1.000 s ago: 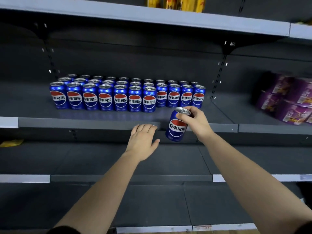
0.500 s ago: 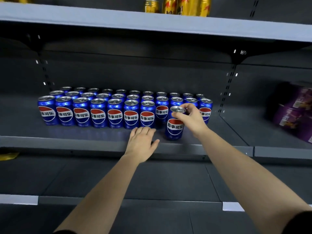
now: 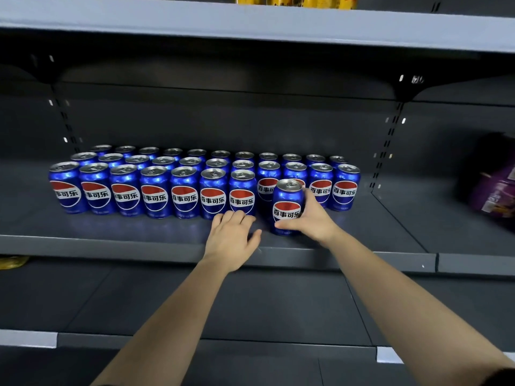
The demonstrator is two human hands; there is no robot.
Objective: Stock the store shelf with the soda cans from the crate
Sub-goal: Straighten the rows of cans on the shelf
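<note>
Soda can [image 3: 287, 207] is gripped upright by right hand [image 3: 312, 218], fingers curled round it, just before gap in front row [image 3: 154, 195], prob. to fill it. Left hand [image 3: 232, 240] is laid flat, empty, at row's foot, likely steadying.

Every blue soda can [image 3: 213, 195] in the front row reads 百事可乐 across its white band, the nearest can [image 3: 287, 207] too.

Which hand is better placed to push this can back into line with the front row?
Right. The right hand grips the can, which stands on the shelf just right of the front row. The left hand lies open at the shelf edge, holding nothing.
</note>
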